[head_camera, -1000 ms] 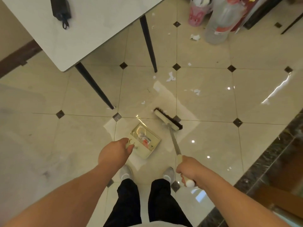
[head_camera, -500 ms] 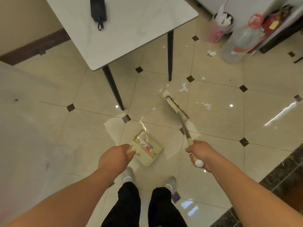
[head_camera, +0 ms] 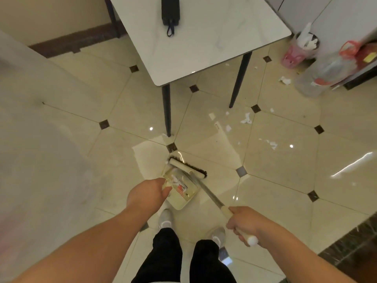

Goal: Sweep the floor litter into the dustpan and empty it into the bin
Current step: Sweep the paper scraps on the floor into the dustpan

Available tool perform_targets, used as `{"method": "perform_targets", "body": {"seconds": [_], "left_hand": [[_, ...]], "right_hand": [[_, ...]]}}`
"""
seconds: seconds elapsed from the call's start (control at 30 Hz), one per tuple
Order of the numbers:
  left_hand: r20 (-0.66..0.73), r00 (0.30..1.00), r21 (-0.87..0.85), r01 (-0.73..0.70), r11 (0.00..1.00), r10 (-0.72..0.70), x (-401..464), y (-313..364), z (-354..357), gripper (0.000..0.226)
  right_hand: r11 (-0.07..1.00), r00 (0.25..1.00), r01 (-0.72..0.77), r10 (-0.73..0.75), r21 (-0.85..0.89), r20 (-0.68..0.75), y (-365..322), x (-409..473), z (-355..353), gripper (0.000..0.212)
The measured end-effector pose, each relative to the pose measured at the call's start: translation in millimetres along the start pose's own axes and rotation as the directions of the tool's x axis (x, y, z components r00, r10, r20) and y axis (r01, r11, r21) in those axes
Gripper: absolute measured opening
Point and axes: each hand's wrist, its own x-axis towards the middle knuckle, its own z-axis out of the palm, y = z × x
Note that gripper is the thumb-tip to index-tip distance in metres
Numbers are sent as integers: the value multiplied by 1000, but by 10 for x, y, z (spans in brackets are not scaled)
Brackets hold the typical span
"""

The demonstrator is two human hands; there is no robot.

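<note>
A cream dustpan point(head_camera: 180, 198) rests on the tiled floor just ahead of my feet, with white and red scraps inside it. My left hand point(head_camera: 148, 196) grips its handle. My right hand point(head_camera: 243, 224) is closed on the cream grip of a broom point(head_camera: 208, 192), whose dark-bristled head point(head_camera: 186, 166) lies across the pan's mouth. White paper litter point(head_camera: 245, 119) is scattered on the tiles to the upper right, with more scraps point(head_camera: 272, 144) further right. A pink bin point(head_camera: 295, 55), stuffed with white paper, stands far right by the wall.
A white marble-top table point(head_camera: 204, 39) on dark legs point(head_camera: 167, 111) stands ahead, with a black pouch point(head_camera: 171, 9) on it. A large clear water bottle point(head_camera: 318, 78) and a red bag point(head_camera: 355, 50) sit beside the bin. A crumpled paper point(head_camera: 285, 80) lies near them.
The broom head has been drawn back from the litter near the table leg to the dustpan's mouth. My right hand has pulled back toward me. The view has shifted left.
</note>
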Motion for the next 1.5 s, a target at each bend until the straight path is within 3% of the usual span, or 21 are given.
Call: {"method": "perform_targets", "body": {"seconds": [0.17,0.3,0.43,0.6,0.67,0.77,1.0,1.17,1.33,1.5], "left_hand": [[3,1000,-42,4,999,-4,24,-306,-178,32],[-17,999,-94,32,995,-34,-27,-594,-274,34],[-8,996,-99,85,992,-86,-72,-920,-337,38],[39,991,-96,129,987,-125,-106,-1188,-323,36],[50,992,-78,120,990,-117,-127,-1253,-311,36],[48,993,-50,106,993,-103,-169,-1315,-300,37],[10,998,-51,63,997,-62,-351,-1427,-423,41],[-12,996,-92,84,992,-85,-701,-1481,-541,36],[-52,965,-156,248,956,-258,-1198,-1471,-495,38],[-105,890,-249,408,878,-443,-1629,-1530,-331,34]], "right_hand": [[998,999,44,-43,34,-26,-531,-323,-2,33],[990,988,138,-137,16,-65,-1018,-103,221,43],[979,981,153,-166,-134,-96,-1533,445,490,35],[917,993,78,-107,-392,-54,-1667,802,868,6],[883,996,45,-77,-467,-50,-1594,690,884,12],[933,998,-20,0,-358,-57,-1492,426,624,17],[996,1000,16,-16,-92,1,-1445,-426,262,15],[993,992,69,-79,101,103,-1514,-531,371,32],[982,965,103,-138,159,224,-1768,-347,604,37],[982,950,73,-122,174,289,-1815,-24,789,33]]}}
